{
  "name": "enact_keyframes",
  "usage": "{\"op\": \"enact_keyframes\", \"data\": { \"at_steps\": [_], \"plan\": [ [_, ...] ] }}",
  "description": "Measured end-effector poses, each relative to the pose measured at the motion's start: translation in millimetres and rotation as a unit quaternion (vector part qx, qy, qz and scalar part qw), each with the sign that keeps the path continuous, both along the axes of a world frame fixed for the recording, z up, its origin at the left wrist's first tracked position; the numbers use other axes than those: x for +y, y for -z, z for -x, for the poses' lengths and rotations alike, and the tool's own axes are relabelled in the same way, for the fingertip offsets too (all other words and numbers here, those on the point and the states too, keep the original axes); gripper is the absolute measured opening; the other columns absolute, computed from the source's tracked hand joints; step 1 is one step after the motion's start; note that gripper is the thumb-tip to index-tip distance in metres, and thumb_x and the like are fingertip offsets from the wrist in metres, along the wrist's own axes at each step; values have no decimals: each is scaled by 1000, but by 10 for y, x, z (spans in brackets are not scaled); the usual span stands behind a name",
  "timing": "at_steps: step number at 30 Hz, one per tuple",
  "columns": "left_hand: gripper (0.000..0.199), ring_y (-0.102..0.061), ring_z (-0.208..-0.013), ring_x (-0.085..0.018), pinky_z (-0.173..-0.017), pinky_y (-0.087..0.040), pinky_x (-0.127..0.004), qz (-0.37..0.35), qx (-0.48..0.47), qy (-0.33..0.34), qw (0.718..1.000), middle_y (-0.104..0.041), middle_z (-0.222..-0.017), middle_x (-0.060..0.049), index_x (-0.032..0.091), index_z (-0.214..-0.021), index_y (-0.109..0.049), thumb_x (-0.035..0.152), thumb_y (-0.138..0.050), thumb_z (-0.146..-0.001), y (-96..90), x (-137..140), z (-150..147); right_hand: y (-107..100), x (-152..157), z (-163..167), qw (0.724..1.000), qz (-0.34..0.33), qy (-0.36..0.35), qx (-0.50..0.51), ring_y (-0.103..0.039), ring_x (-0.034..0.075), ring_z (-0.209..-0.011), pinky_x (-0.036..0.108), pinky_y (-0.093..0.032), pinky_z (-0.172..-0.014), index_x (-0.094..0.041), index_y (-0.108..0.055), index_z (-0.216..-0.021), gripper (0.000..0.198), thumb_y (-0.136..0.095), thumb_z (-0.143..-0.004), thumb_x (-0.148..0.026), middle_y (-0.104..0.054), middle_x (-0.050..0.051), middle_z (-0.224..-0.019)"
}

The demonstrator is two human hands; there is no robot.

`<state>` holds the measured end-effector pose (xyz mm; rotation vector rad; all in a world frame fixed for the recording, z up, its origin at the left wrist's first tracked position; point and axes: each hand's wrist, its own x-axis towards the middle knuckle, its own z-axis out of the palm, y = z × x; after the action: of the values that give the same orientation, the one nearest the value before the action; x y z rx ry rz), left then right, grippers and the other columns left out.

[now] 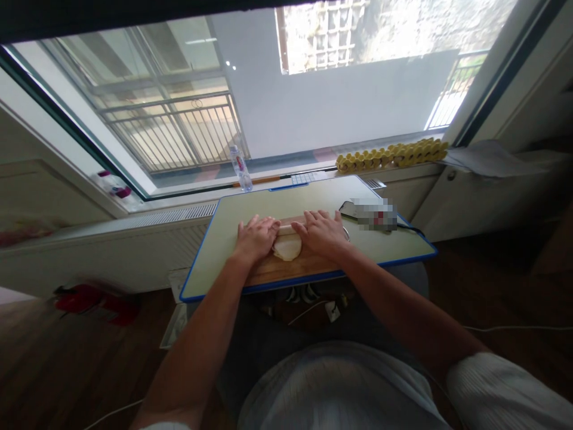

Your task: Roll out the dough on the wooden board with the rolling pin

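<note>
A pale rolling pin lies crosswise over a thin, flat round of dough on a brown wooden board. My left hand is on the left end of the pin, with its fingers laid over it. On the right end is my right hand, fingers reaching forward over the pin. My palms hide both ends of the pin. Part of a metal ring shows just beyond my right hand. The board rests on a pale folding table with a blue edge.
A phone, partly blurred out, lies on the table's right side with a dark cable. On the windowsill stand a clear bottle and yellow egg trays. A red fire extinguisher is on the floor at left.
</note>
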<state>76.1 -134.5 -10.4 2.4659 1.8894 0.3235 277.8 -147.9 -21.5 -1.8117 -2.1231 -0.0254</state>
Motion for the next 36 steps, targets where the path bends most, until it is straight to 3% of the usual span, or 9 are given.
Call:
{"op": "enact_keyframes", "data": {
  "at_steps": [3, 7, 11, 14, 22, 25, 28, 33, 36],
  "plan": [
    [57, -42, -153, -32, -125, -27, -67, -33, -8, 14, 999, -58, -158, -9, 24, -150, -58, 51, -26, -111, 27, -195, 33, 27, -188, -26, 1000, -19, -5, 9, -46, 33, -145, 64, -21, -123, -12, -51, -154, 69, -27, -110, -60, -59, 18, -153],
    [58, -39, -156, -28, -130, -21, -59, -76, -18, 54, 996, -53, -162, -9, 24, -155, -53, 53, -28, -111, 101, -724, 113, 118, -750, -126, 999, -45, -25, 15, -40, 29, -151, 53, -21, -126, -14, -48, -157, 68, -29, -110, -59, -51, 15, -162],
    [61, -35, -159, -26, -132, -18, -56, -83, -44, 69, 993, -44, -168, -8, 25, -161, -44, 55, -29, -110, 180, -1111, 159, 189, -1168, -223, 998, -50, -27, 15, -33, 31, -156, 56, -21, -126, -18, -45, -160, 67, -30, -109, -59, -42, 12, -168],
    [60, -37, -158, -26, -131, -20, -56, -87, -54, 59, 993, -46, -167, -7, 25, -160, -46, 54, -29, -110, 208, -1069, 142, 178, -1132, -222, 998, -48, -21, 17, -34, 31, -156, 58, -19, -127, -18, -47, -159, 65, -29, -110, -57, -44, 12, -167],
    [57, -46, -151, -28, -128, -23, -62, -42, -54, 9, 998, -60, -155, -8, 26, -147, -60, 56, -28, -111, 101, -289, 4, 37, -283, -12, 999, -40, -3, 16, -43, 33, -148, 67, -13, -125, -16, -55, -151, 63, -27, -110, -55, -58, 15, -155],
    [61, -46, -151, -31, -126, -25, -63, -32, -37, 5, 999, -61, -154, -10, 23, -146, -62, 58, -27, -110, 68, -188, -19, 16, -182, 29, 999, -30, 3, 12, -46, 33, -144, 68, -14, -124, -17, -58, -148, 62, -28, -110, -55, -62, 15, -151],
    [60, -43, -153, -29, -128, -25, -60, -42, -46, 10, 998, -59, -157, -10, 23, -148, -60, 57, -27, -110, 80, -335, -8, 23, -370, 8, 999, -39, -8, 9, -46, 32, -145, 65, -15, -125, -17, -56, -150, 62, -28, -111, -55, -60, 15, -153],
    [63, -39, -156, -27, -130, -23, -59, -65, -92, 28, 993, -49, -164, -10, 24, -158, -48, 59, -29, -110, 182, -970, 70, 94, -999, -105, 998, -55, -44, 6, -34, 31, -156, 58, -14, -128, -15, -47, -158, 65, -33, -110, -56, -45, 13, -166],
    [63, -34, -159, -27, -130, -21, -60, -66, -96, 39, 992, -44, -168, -9, 24, -161, -43, 58, -29, -110, 232, -1218, 117, 139, -1189, -142, 997, -50, -52, 10, -30, 31, -158, 57, -14, -128, -17, -46, -160, 65, -35, -109, -56, -40, 11, -169]
  ]
}}
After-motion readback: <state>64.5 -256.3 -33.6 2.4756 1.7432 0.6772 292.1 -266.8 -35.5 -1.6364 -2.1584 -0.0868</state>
